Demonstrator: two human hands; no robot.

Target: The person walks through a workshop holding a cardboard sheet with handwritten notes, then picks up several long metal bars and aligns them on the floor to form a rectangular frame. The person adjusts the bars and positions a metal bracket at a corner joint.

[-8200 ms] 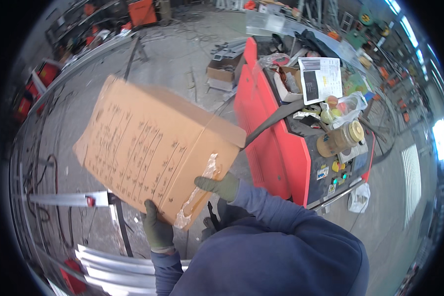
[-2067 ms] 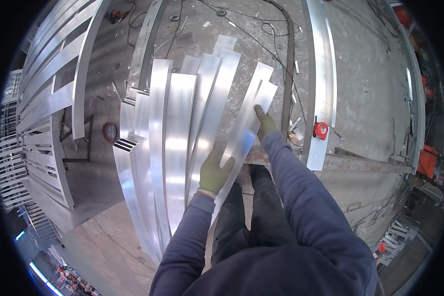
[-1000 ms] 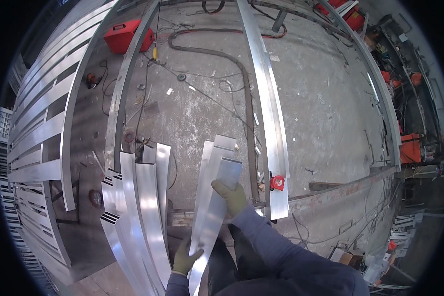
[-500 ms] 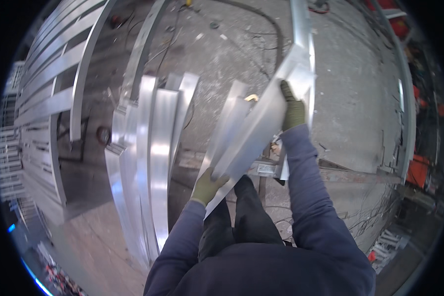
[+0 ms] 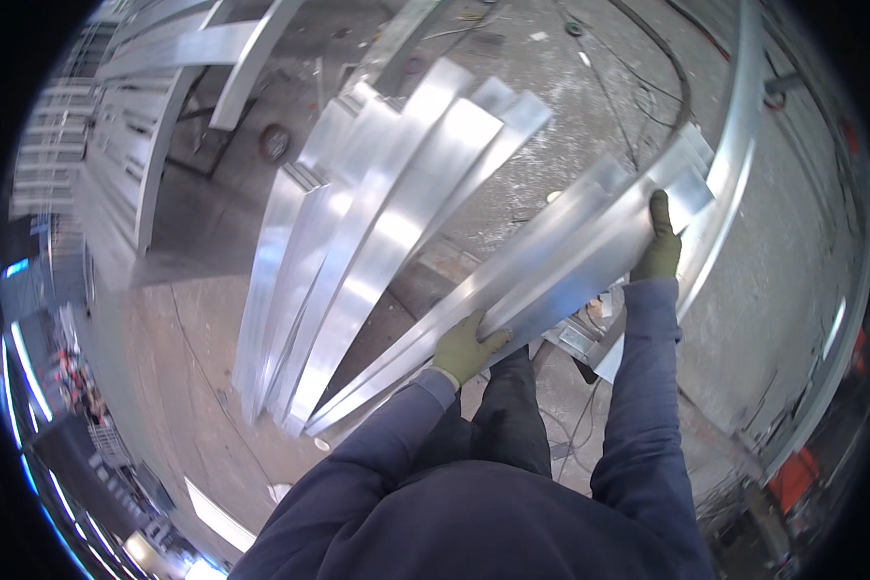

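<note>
Aluminium strips [image 5: 570, 261], a small bundle of long flat bright pieces, are held in the air in front of the person, running on a slant from low on the left up to the right. Both hands wear yellow-green gloves. The left hand [image 5: 466, 348] is closed around the lower part of the bundle, fingers curled over its near edge, thumb underneath. The right hand [image 5: 659, 246] grips the bundle near its upper end, arm stretched out, fingers laid along the metal and wrapped round its edge. Both sleeves are dark blue.

Beyond the left hand a stack of similar strips [image 5: 377, 222] lies on the concrete floor [image 5: 512, 126], fanned out slightly, its far ends spreading apart. The held bundle crosses just beside the right side of this stack; whether its low end touches the stack cannot be told. To the right a long curved aluminium profile [image 5: 735, 174] runs past the upper end of the bundle, close behind the right hand. More long profiles [image 5: 164, 58] lie at the upper left, well apart from the hands. A dark cable [image 5: 648, 39] snakes over the floor at the top. The person's dark trousers [image 5: 507, 416] show below the bundle, between the arms.
</note>
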